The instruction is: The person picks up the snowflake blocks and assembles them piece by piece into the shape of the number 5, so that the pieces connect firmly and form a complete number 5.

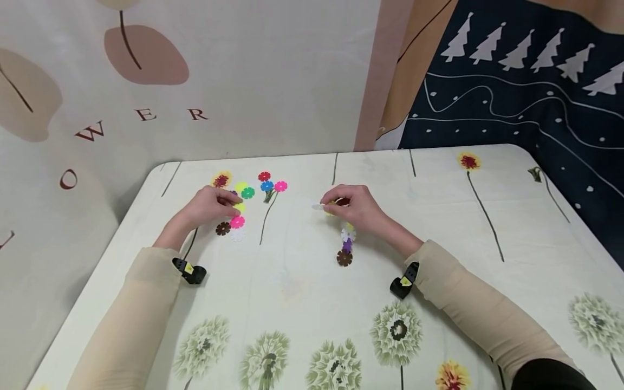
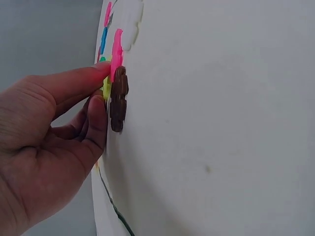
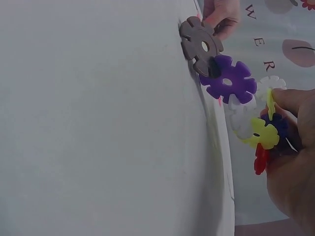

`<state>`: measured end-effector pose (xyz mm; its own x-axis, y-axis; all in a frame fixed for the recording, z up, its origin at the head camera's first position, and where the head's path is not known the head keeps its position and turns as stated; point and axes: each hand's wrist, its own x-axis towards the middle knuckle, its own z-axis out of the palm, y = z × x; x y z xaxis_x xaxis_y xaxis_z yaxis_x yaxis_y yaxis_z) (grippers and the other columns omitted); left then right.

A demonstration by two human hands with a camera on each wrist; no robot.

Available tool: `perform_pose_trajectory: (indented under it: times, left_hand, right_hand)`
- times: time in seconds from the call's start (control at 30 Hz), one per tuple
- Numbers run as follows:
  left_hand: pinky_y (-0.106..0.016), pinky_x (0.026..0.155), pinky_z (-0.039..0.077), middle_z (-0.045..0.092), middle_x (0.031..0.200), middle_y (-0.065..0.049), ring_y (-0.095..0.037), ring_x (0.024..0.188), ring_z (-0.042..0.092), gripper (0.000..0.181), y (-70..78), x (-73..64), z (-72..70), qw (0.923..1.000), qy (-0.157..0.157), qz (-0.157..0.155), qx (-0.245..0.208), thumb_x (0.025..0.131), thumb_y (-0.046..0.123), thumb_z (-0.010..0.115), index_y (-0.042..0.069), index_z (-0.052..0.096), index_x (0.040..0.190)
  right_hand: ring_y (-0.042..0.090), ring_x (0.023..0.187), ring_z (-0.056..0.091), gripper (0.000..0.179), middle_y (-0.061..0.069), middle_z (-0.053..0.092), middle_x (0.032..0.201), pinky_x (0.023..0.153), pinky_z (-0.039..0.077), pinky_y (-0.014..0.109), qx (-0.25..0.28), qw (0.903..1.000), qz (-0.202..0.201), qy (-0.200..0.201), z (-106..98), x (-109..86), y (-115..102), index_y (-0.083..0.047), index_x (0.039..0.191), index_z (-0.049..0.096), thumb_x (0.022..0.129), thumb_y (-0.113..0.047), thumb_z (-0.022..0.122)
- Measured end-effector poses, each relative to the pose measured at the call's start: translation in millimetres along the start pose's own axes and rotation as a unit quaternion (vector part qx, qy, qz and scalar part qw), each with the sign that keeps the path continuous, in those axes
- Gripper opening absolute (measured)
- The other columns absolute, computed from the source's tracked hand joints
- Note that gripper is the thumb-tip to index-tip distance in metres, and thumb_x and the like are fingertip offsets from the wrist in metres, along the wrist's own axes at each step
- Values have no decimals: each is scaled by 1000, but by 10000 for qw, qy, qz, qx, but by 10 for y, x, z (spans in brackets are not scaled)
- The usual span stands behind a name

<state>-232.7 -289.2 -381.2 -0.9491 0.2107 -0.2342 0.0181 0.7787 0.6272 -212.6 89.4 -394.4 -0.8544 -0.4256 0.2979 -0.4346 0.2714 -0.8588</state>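
Note:
My left hand (image 1: 212, 207) is over a loose group of notched plastic snowflake discs, thumb and forefinger at opposite sides of a yellow disc (image 1: 240, 207), pinching it. Beside those fingertips lie a pink disc (image 1: 237, 222), a brown disc (image 1: 222, 228), a clear disc (image 1: 238, 235) and a green disc (image 1: 247, 193). My right hand (image 1: 355, 208) grips a chain of interlocked snowflake discs. From the fingers the chain runs through yellow and clear discs to a purple disc (image 3: 229, 81) and a brown end disc (image 3: 202, 44). A red disc (image 3: 261, 158) and a dark blue disc (image 3: 278, 125) show close to the palm.
Farther back on the table lie a red disc (image 1: 264, 176), a blue disc (image 1: 266, 186) and another pink disc (image 1: 280, 186). The tablecloth (image 1: 292, 271) has printed flowers and stems. Patterned fabric (image 1: 273, 81) hangs behind the table's far edge.

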Motion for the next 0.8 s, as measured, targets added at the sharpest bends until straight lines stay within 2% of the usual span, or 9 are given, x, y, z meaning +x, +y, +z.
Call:
perform_pose_trajectory:
  times: [0.27,0.43,0.6,0.7,0.8]
  left_hand:
    - [-30,71,51,64,101,-15,-29,89,55,29,9,-7,11,9997,-70,101,230,91,13,79,-2,69,115]
    - [-28,74,51,61,101,-14,-29,93,54,29,17,-35,3,9996,-21,193,206,91,11,79,-1,67,114]
    - [-24,71,56,63,102,-17,-29,86,61,26,57,-52,33,9990,107,223,-371,96,11,73,0,69,120]
    - [-25,70,57,66,100,-18,-27,82,64,28,141,-22,125,9955,164,294,-882,98,13,72,0,70,122]
    - [-26,72,59,68,101,-18,-27,81,66,29,284,9,252,9893,51,423,-1398,99,13,71,-1,69,124]
  right_hand:
    - [19,87,67,9,10,75,100,77,57,28,-18,10000,33,-25,-13,10,-16,-2,96,80,89,3,77]
    - [21,88,67,9,12,75,101,79,57,30,20,9999,125,-35,-12,14,-34,-1,97,79,89,2,77]
    - [22,90,68,9,12,74,102,81,58,32,39,9999,110,-16,-8,27,-37,-1,98,79,90,1,76]
    - [21,89,68,8,11,74,101,80,58,33,8,9999,141,-5,-12,24,-24,-1,97,79,90,2,76]
    - [22,88,68,9,11,74,101,79,58,34,-4,9999,169,-21,-10,22,-13,-1,97,79,90,2,76]
